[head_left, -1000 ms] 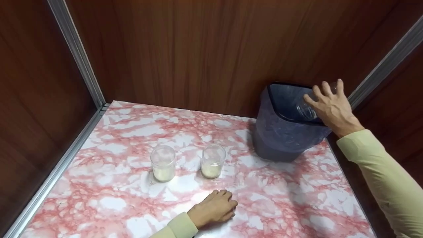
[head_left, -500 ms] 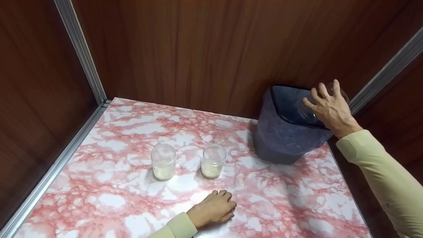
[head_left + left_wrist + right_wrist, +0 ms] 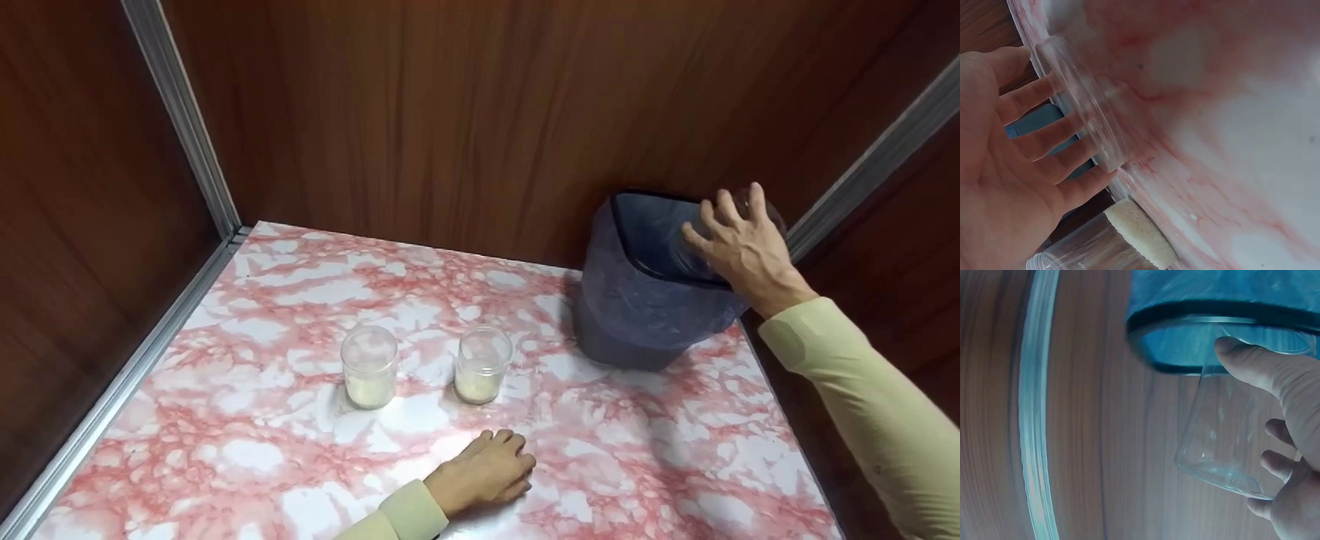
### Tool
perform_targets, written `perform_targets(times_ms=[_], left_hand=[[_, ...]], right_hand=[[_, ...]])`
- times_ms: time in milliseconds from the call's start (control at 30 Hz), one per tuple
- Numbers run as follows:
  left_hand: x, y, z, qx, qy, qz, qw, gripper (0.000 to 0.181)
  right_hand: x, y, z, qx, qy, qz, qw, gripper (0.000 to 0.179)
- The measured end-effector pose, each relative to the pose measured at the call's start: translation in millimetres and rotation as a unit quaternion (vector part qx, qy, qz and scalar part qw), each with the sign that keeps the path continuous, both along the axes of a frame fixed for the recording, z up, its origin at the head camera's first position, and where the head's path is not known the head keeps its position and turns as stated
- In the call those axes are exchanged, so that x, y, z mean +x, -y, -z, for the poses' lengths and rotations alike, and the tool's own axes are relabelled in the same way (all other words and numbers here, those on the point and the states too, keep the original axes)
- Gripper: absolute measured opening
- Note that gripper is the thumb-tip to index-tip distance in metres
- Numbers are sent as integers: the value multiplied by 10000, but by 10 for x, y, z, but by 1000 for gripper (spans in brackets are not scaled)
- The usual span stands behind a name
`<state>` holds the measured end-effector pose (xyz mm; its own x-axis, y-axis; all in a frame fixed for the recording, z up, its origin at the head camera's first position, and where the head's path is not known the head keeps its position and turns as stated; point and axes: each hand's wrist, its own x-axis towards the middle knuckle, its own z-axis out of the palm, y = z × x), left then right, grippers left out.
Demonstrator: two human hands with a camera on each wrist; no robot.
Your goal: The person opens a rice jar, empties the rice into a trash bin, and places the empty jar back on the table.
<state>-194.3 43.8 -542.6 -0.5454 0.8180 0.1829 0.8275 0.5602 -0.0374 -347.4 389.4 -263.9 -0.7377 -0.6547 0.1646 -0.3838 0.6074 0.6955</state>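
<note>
In the head view my right hand (image 3: 750, 251) grips a clear jar (image 3: 1221, 433) over the bin (image 3: 637, 307). The jar is tipped, its mouth inside the bin's rim and its base raised; no contents show in it. My left hand (image 3: 484, 472) lies low over the table with loosely bent fingers, holding nothing. In the left wrist view a clear round lid (image 3: 1086, 104) lies on the table at its fingertips; whether they touch it I cannot tell. Beyond that hand stand two clear jars, the left jar (image 3: 370, 367) and the right jar (image 3: 482, 366), each with pale grains at the bottom.
The bin wears a bluish liner and stands against the back wooden panel (image 3: 450, 127), near the right corner. Metal rails (image 3: 187, 120) run along the corners. The table (image 3: 262, 450) has a red and white marbled top.
The right hand and its jar shift very slightly left over the bin. The left hand and the two standing jars stay in place.
</note>
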Motion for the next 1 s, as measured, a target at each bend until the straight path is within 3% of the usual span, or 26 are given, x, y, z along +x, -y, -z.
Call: perform_targets(times_ms=[200,333,567,633,767,900,1000], left_hand=[[-14,34,-22,39,-126,22,9999,21],[-31,53,-51,123,-94,213,9997,20],[-175,103,-247,896,-278,776,9926,18],[-241,130,-351,1291,-448,945,9861,16],[-363,160,-549,1990,-815,1148,9698,12],[-458,203,-701,2061,-875,1015,9693,12],[-515,256,-774,2018,-908,899,9711,13]], right_hand=[[46,49,-20,-685,-49,3,9976,58],[113,39,-37,-1308,-178,76,9912,57],[282,-55,-38,-2116,-308,658,9747,90],[318,-73,-13,-2380,-310,865,9669,89],[409,-143,56,-3173,-554,1003,9414,88],[538,-191,151,-3801,-1005,938,9147,94],[626,-178,230,-4168,-1121,783,8987,99]])
